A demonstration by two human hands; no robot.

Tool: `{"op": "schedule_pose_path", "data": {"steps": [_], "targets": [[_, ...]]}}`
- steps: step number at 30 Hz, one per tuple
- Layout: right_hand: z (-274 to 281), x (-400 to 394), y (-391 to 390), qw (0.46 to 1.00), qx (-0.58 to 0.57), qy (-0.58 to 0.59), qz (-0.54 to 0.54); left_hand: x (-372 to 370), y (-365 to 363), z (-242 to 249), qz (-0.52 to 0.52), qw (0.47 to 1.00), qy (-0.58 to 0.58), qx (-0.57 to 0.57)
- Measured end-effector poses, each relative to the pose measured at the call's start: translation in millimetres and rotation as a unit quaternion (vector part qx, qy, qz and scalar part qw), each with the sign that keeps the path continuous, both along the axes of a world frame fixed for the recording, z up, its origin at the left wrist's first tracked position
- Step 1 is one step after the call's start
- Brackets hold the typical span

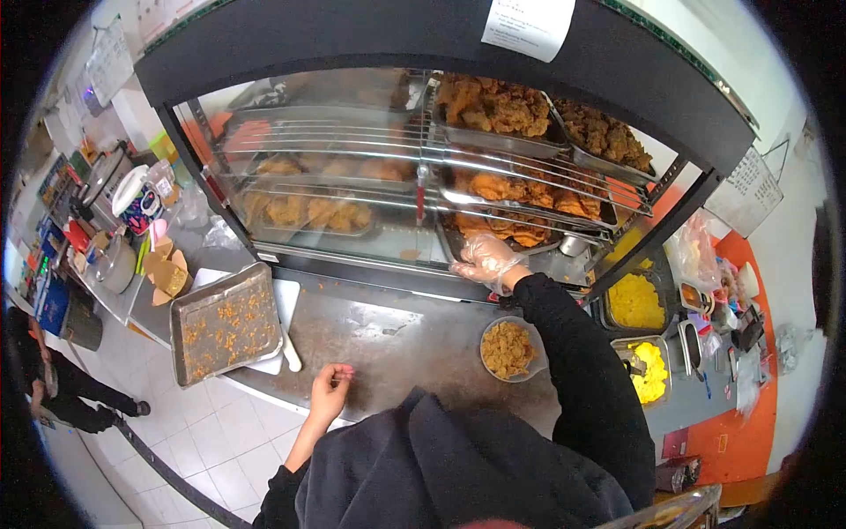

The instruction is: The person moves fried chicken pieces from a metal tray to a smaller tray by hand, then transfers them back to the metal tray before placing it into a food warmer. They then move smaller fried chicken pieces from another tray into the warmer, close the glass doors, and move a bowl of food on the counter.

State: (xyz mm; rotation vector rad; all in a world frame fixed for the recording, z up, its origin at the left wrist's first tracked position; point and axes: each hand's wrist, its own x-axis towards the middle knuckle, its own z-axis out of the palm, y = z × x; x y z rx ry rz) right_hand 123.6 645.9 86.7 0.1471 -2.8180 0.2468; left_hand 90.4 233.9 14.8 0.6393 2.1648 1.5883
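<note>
My right hand (490, 262), in a clear plastic glove, reaches to the lower front of the glass display cabinet. It is beside a tray of orange-brown fried pieces (511, 231) on the bottom level. Its fingers are bent down at the cabinet's front edge, and what they grip, if anything, is hidden. My bare left hand (331, 388) hovers over the near edge of the metal counter (388, 339), fingers curled, with nothing visible in them. Under my right forearm stands a bowl of brown crumbly fried food (508, 348). A crumb-strewn metal tray (227, 324) lies left, overlapping a white board (286, 304).
Fried chicken (498, 108) fills trays on the cabinet's upper shelves, behind wire racks. Containers of yellow food (636, 301) stand at right. A cardboard box (166, 271) and a lidded tub (137, 194) are at left. Another person (66, 379) stands on the tiled floor at far left.
</note>
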Motion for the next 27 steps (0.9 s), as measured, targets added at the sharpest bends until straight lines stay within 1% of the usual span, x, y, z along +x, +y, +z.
{"op": "schedule_pose_path", "data": {"steps": [2,3,4,5,6,7,10,11,12,14,15,16,18,19,20,22,23,25,27], "targets": [[4,-3,-4,0.997,0.042,0.055,0.042,0,-7,-8,0.010,1.000,-0.003,0.020],[4,-7,-14,0.995,0.019,0.096,0.036,0,-11,-12,0.018,1.000,0.000,0.010],[6,-17,-22,0.994,0.020,0.097,0.037,-1,-14,-16,0.025,1.000,0.001,0.000],[9,-26,-34,0.996,0.025,0.045,-0.078,-1,-17,-15,0.025,1.000,0.000,-0.001],[10,-30,-43,0.981,0.029,-0.008,-0.192,-1,-19,-15,0.032,0.999,-0.009,0.000],[11,-32,-47,0.979,0.008,0.000,-0.205,-1,-19,-14,0.038,0.999,-0.017,0.002],[-21,-52,-30,0.979,0.021,-0.015,-0.204,-3,-20,-9,0.041,0.999,-0.018,0.014],[-21,-55,-26,0.982,0.040,-0.027,-0.182,-3,-20,-6,0.042,0.999,-0.021,0.013],[-22,-55,-22,0.982,0.040,-0.030,-0.182,-2,-20,0,0.048,0.998,-0.023,0.016],[-18,-50,-16,0.990,0.050,-0.081,-0.104,-3,-23,1,0.048,0.998,-0.025,0.018],[-18,-49,-11,0.990,0.077,-0.077,-0.089,-5,-26,-3,0.050,0.998,-0.026,0.029],[-28,-50,-2,0.989,0.076,-0.080,-0.097,-5,-29,-6,0.050,0.998,-0.029,0.039],[-32,-49,1,0.997,-0.014,-0.044,-0.065,-5,-34,-10,0.046,0.998,-0.029,0.043],[-32,-49,5,0.988,0.066,-0.111,-0.084,-5,-37,-12,0.049,0.998,-0.027,0.041],[-29,-48,3,0.988,0.065,-0.112,-0.090,-4,-37,-10,0.053,0.998,-0.025,0.039],[-22,-45,-1,0.992,-0.005,-0.098,-0.081,-1,-37,-7,0.051,0.997,-0.043,0.030],[-24,-46,1,0.997,-0.006,-0.053,-0.049,0,-37,-5,0.053,0.997,-0.053,0.022],[-28,-39,5,0.998,0.003,-0.043,-0.053,-1,-38,-5,0.050,0.997,-0.061,0.011],[-33,-32,13,0.998,0.016,-0.034,-0.055,-2,-36,-9,0.038,0.997,-0.067,0.024]]}}
